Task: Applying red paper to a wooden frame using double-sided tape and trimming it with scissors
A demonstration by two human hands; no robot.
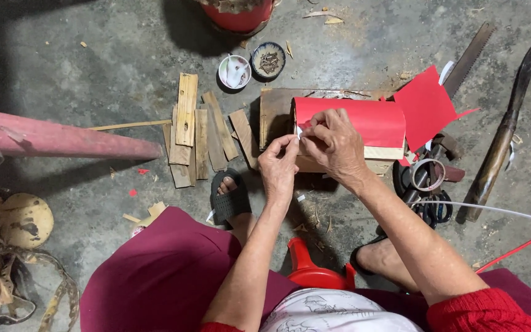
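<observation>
Okay — the red-papered block point(364, 126) lies on a wooden board point(275, 117) on the concrete floor point(93, 80), its long axis running left to right across my view, its left end toward my hands. The red paper covers the top; bare pale wood shows along the near lower edge. My left hand point(279, 167) comes up from below, fingers pinched narrow on the paper edge at the block's left end. My right hand point(334, 142) lies curled over the same corner, fingertips pressing the paper down — both forearms angle up and inward to meet there. A loose red paper sheet point(426, 106) lies just beside the block's right end, a saw blade point(469, 58) past it. A tape roll point(428, 174) and scissors point(432, 209) crowd the right near side. Bamboo slats point(195, 132) lie left of the board, near my sandalled foot point(230, 197). Open floor is mostly far left and above.
</observation>
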